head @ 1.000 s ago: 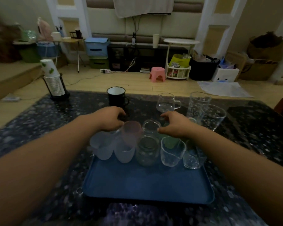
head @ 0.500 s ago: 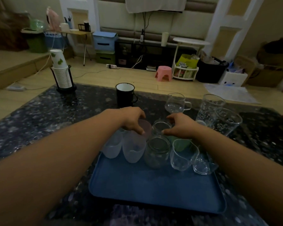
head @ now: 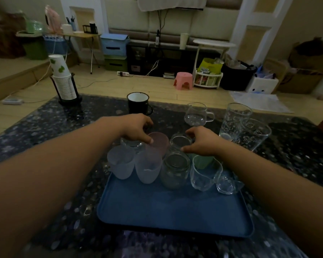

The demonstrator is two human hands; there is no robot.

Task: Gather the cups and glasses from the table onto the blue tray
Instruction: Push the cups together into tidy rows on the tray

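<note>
Your left hand (head: 138, 130) curls over the pink cup (head: 158, 144) at the far edge of the blue tray (head: 175, 211), fingertips on its rim. Your right hand (head: 203, 140) rests on the rim of a jar (head: 180, 141) beside it. In front stand two frosted cups (head: 134, 164), another jar (head: 174, 170), a green cup (head: 201, 162) and two clear cups (head: 213, 177). Off the tray on the dark table (head: 45, 131) wait a black mug (head: 138, 103), a handled glass (head: 197, 114) and two tall printed glasses (head: 244, 123).
</note>
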